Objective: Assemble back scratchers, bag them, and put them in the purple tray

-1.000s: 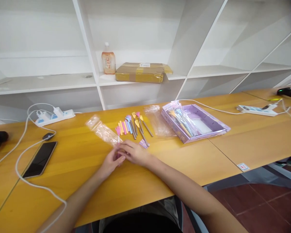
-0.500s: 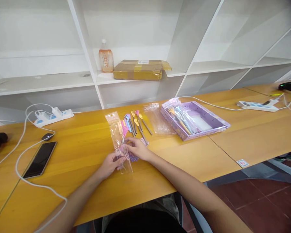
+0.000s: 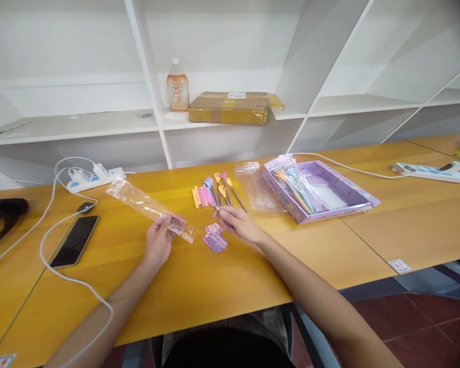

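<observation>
Across the wooden table [image 3: 222,291] from me, the open purple box [image 3: 358,200] holds bagged scratchers [image 3: 297,193]. The person's hands are apart: the left hand [image 3: 159,241] pinches a long clear plastic bag [image 3: 136,198] above the tabletop; the right hand [image 3: 238,224] reaches the loose hand-shaped back scratchers [image 3: 217,177], but I can't tell whether it grips one. Beside these lie coloured tubes [image 3: 196,198]; nearer the person, small purple cards [image 3: 216,241] overlap.

bag [image 3: 138,199] left of scratchers [image 3: 217,177], cards [image 3: 216,240] before them, tray [image 3: 345,210] right.
</observation>
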Motion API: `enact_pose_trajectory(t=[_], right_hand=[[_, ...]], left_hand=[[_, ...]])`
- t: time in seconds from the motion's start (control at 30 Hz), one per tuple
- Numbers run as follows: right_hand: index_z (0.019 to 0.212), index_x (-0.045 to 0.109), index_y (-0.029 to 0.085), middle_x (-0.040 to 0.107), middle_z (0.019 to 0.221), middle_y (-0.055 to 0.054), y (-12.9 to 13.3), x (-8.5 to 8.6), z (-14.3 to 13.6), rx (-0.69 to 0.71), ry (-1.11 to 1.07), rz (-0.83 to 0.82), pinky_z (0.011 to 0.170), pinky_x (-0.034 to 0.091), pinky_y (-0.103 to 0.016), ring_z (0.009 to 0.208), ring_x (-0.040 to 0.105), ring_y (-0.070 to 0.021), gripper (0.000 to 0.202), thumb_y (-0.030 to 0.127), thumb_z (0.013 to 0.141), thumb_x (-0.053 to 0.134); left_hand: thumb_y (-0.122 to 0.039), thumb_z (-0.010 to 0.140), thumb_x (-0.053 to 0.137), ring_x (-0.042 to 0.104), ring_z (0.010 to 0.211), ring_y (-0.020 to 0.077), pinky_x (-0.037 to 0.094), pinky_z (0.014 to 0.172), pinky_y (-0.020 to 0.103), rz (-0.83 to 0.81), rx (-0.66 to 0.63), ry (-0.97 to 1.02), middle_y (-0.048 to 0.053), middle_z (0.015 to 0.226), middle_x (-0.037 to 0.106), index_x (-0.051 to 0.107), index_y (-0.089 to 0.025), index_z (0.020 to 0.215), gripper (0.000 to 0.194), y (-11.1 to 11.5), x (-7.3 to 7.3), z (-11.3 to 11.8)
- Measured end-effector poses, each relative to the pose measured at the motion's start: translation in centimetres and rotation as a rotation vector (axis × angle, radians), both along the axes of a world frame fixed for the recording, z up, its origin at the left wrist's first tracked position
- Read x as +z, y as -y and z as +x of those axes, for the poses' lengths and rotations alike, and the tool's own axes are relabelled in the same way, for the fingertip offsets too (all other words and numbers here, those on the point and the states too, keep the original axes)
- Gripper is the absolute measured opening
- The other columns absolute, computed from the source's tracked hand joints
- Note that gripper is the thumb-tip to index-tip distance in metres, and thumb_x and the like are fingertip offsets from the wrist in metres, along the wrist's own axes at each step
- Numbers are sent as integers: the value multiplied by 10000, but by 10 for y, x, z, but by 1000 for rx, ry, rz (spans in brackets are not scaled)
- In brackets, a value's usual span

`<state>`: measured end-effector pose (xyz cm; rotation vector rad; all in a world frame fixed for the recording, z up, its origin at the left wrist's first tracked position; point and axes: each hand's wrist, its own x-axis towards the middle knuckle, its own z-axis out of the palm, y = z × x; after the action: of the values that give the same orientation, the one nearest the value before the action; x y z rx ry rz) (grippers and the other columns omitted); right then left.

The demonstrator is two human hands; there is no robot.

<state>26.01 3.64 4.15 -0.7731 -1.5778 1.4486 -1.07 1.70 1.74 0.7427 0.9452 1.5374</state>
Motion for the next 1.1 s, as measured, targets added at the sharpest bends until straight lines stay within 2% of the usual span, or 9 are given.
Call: enact_pose_trajectory(t=[0.07,0.13,0.27,0.33,0.47,0.67,0.83,0.97,1.1], right_hand=[[988,685,183,554,648,43,7,2,-3,186,202,97,548,387,-238,543,466,-111,453,596,1065,518],[912,688,181,628,710,8,11,4,-8,274,372,236,671,463,-256,656,573,-135,465,546,1100,470],[955,736,180,736,848,-46,14,4,-14,172,539,425,794,497,-281,791,653,-172,418,451,1117,462],[1016,757,180,758,879,-57,13,1,-15,130,559,458,809,505,-290,808,669,-183,379,426,1110,485],[1045,760,181,764,872,-62,11,-3,-15,140,585,494,805,506,-286,808,677,-188,366,413,1113,484],[893,703,184,727,780,-40,14,-2,-20,174,559,464,728,484,-260,705,645,-160,403,400,1127,455],[840,666,190,699,726,-20,17,0,-21,134,548,425,667,459,-249,641,610,-143,372,389,1109,503],[797,642,195,697,728,-18,16,1,-18,180,537,457,706,474,-257,663,626,-145,382,348,1112,489],[830,684,196,717,768,-34,14,-2,-16,152,540,501,748,496,-275,715,649,-163,367,364,1105,508]], left_hand=[[-434,753,948,789,924,214,639,855,338,-16,50,45,93,994,829,729,-152,902,387,-4,1,-5],[-419,778,935,798,937,210,643,868,331,-39,71,76,98,1009,833,724,-147,903,366,-7,2,-9],[-400,856,880,811,967,216,641,948,369,-49,73,110,87,985,836,715,-149,900,304,-8,2,-10],[-401,870,869,813,983,228,641,960,380,-47,53,106,97,1002,838,715,-144,907,301,-7,2,-9],[-411,844,892,813,1011,244,648,889,337,-49,-18,90,119,1073,835,722,-142,950,336,-3,3,-5],[-378,817,919,808,1027,260,639,939,373,-8,-101,72,128,1103,832,726,-143,1008,359,5,2,4],[-392,821,913,811,1021,292,651,943,421,-51,-198,107,148,1137,826,725,-148,1037,376,16,0,13],[-336,904,837,810,1042,268,645,959,393,-58,-121,150,152,1147,825,711,-144,1024,259,14,4,9],[-266,974,738,812,1050,256,637,973,385,-73,-2,189,145,1121,831,695,-145,983,129,6,9,0]])
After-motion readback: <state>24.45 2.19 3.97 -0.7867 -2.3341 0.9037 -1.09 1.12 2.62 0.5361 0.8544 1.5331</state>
